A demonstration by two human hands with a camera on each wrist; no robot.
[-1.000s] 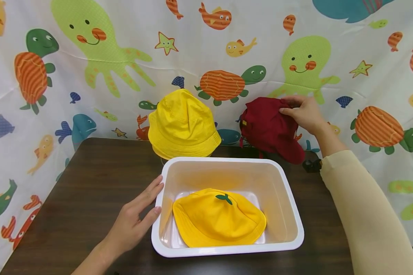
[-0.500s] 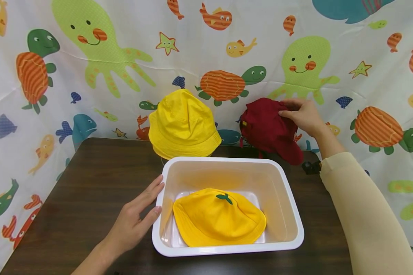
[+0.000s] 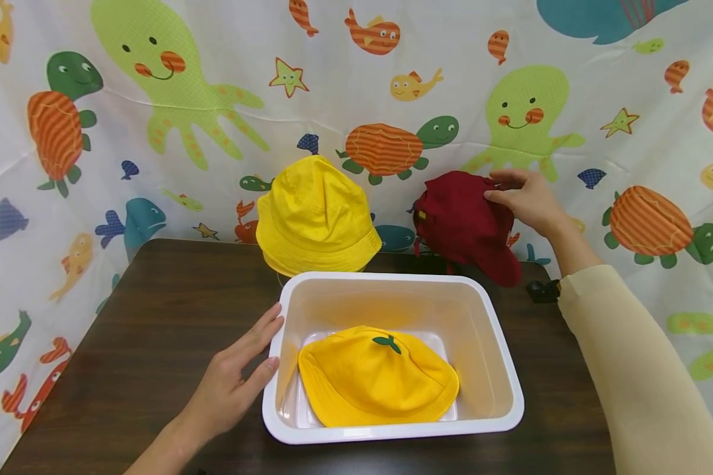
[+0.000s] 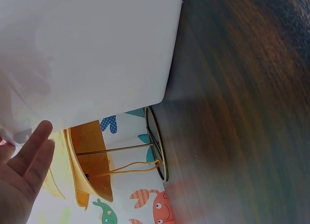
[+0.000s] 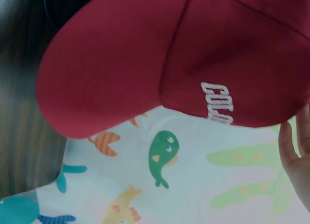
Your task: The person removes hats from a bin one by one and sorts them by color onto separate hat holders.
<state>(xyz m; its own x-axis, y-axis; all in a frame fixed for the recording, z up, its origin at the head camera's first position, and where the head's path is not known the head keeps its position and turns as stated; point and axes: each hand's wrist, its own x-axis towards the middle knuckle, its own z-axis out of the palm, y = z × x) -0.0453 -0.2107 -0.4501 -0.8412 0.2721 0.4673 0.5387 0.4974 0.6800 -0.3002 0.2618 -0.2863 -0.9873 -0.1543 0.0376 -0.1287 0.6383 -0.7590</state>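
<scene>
My right hand [image 3: 529, 201] is at the crown of a dark red baseball cap [image 3: 466, 221] at the back right, thumb in front and fingers over the top. White lettering [image 5: 216, 103] shows on the cap in the right wrist view; its brim points down to the right. My left hand [image 3: 232, 373] rests with extended fingers against the left rim of a white plastic tub [image 3: 392, 432]. Inside the tub lies a yellow hat [image 3: 380, 382] with a green leaf on its crown. Behind it, a yellow bucket hat [image 3: 317, 218] hangs on a wire stand [image 4: 157, 144].
A dark wooden table [image 3: 172, 316] carries the tub and stands. A white curtain [image 3: 208, 39] printed with sea animals hangs close behind. Something small and black [image 3: 543, 291] sits by the right sleeve, at the table's back right.
The red cap's brim has shifted slightly left and down, and my right hand has moved a little with it. My left hand, the tub and the yellow hats keep their places.
</scene>
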